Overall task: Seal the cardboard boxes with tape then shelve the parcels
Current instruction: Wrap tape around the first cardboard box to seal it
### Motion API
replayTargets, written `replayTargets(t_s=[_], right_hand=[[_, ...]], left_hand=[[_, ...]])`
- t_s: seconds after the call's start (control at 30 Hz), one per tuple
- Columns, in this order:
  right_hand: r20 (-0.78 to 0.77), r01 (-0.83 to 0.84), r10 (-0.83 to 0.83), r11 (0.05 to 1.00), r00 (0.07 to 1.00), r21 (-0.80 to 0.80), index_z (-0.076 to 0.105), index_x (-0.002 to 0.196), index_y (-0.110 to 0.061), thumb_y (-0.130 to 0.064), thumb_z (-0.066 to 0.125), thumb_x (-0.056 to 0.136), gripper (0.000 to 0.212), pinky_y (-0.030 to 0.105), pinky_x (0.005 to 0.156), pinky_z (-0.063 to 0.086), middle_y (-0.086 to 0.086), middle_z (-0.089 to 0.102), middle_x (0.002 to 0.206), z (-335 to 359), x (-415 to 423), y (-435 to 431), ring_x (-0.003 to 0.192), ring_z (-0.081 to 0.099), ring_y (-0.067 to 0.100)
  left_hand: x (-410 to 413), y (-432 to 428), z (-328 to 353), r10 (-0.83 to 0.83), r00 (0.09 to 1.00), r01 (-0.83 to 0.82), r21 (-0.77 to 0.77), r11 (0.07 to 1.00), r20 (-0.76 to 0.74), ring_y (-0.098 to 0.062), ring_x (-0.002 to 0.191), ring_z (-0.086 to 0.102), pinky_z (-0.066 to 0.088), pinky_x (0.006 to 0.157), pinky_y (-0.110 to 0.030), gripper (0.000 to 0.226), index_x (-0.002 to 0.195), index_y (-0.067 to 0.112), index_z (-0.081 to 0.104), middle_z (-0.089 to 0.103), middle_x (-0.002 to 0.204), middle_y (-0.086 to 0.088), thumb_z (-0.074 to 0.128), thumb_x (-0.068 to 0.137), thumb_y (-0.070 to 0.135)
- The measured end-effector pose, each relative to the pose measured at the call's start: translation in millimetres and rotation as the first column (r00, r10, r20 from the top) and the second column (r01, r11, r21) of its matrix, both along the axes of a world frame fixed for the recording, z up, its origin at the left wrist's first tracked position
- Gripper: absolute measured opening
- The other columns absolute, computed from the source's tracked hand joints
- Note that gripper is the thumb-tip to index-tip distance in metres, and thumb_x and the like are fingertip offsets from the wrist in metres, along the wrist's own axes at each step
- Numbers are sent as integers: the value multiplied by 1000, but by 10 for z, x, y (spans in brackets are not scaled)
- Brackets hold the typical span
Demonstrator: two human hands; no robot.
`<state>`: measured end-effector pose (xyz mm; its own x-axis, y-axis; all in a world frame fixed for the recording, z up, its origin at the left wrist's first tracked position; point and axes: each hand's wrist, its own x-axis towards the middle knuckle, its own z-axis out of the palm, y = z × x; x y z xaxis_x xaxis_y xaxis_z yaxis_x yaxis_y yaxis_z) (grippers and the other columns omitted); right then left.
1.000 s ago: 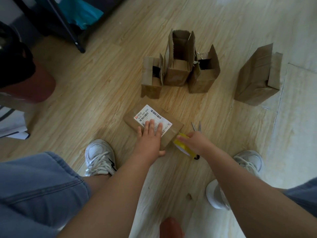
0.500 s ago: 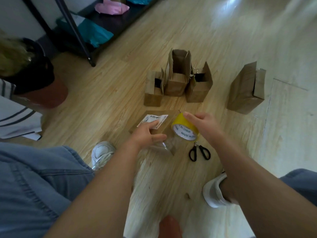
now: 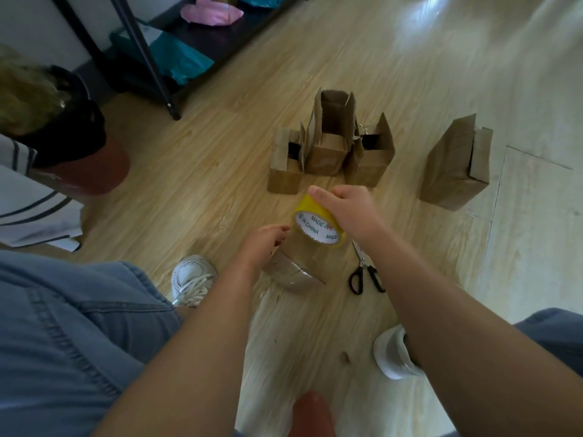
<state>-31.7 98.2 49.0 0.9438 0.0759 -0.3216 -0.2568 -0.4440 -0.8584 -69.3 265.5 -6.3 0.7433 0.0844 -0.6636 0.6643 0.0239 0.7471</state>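
Sealing step is running: right hand (image 3: 344,212) is gripping the yellow tape roll (image 3: 315,230) w/ curled fingers, stretching its tape over the cardboard box (image 3: 293,274) on the floor (image 3: 220,171), left hand (image 3: 262,246) is clutching its edge; next prob. needs the scissors (image 3: 362,274) just right of it for cutting.

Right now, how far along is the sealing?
Done: tape covers the near end of the box. In hand: the right hand holds the tape roll over it, the left hand grips it. Left: cutting with the scissors, four open boxes behind, all shelving.
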Motion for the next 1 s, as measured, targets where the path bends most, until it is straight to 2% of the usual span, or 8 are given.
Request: replayTargets(t_s=[0.17, 0.27, 0.37, 0.47, 0.67, 0.77, 0.87, 1.0], right_hand=[[25, 73, -74, 997, 997, 10, 42, 64, -21, -52, 66, 90, 48, 30, 57, 32, -5, 35, 55, 19, 71, -21, 49, 32, 10], [11, 42, -42, 999, 999, -3, 59, 76, -6, -58, 64, 89, 53, 31, 60, 38, 3, 47, 62, 42, 75, -47, 55, 43, 13], [-59, 27, -27, 1000, 998, -5, 70, 111, -2, -62, 61, 89, 65, 38, 89, 54, 10, 73, 89, 74, 39, -26, 84, 68, 22], [-117, -43, 49, 998, 992, 47, 75, 104, -14, -62, 64, 87, 52, 43, 102, 50, 6, 75, 95, 43, 5, 20, 97, 69, 20], [-114, -26, 30, 999, 993, 32, 69, 92, 7, -56, 67, 87, 63, 34, 74, 47, 20, 65, 80, 17, 7, 169, 72, 58, 19], [-131, -57, 44, 994, 990, -96, 55, 68, -8, -52, 68, 88, 50, 28, 60, 36, 10, 45, 64, 46, 53, 203, 56, 46, 15], [-158, -50, 13, 971, 987, -233, 31, 55, -18, -50, 70, 87, 59, 26, 48, 26, -3, 30, 46, 62, 58, 179, 39, 30, 9], [-167, -23, -45, 922, 985, -387, 34, 51, -16, -47, 70, 86, 58, 25, 44, 26, -10, 28, 30, 31, 0, 48, 31, 29, 6]], left_hand=[[43, -1, 80, -165, 984, 164, 24, 986, 64, -8, 85, 67, 50, 60, -14, 37, 129, 19, 63, 71, 109, -1, 63, 92, 13], [12, -30, 83, -210, 974, 209, 21, 978, 86, -7, 84, 67, 49, 57, -12, 43, 137, 19, 53, 67, 117, -1, 63, 95, 15], [-18, -29, 37, -240, 968, 241, -1, 971, 79, -2, 84, 63, 48, 55, -8, 55, 141, 21, 45, 62, 124, 0, 68, 92, 12], [-47, -27, 14, -166, 983, 167, -7, 986, 79, 4, 70, 60, 43, 49, -5, 47, 135, 21, 49, 62, 105, 3, 64, 93, 6], [-46, -5, -28, -43, 993, 43, 2, 999, 107, 8, 50, 58, 41, 47, -7, 48, 137, 12, 51, 61, 87, 3, 64, 92, 0], [-43, 38, -50, -26, 994, 24, 18, 1000, 102, 5, 58, 59, 43, 48, -8, 44, 133, 14, 53, 62, 88, 6, 66, 92, 7], [-41, 81, -56, 34, 996, -33, -13, 999, 88, -2, 73, 59, 48, 53, -10, 40, 128, 21, 52, 60, 91, 9, 66, 92, 8], [-25, 73, -63, 38, 996, -38, -2, 999, 81, -3, 78, 59, 48, 62, -18, 46, 134, 19, 53, 62, 97, 7, 68, 91, 9]])
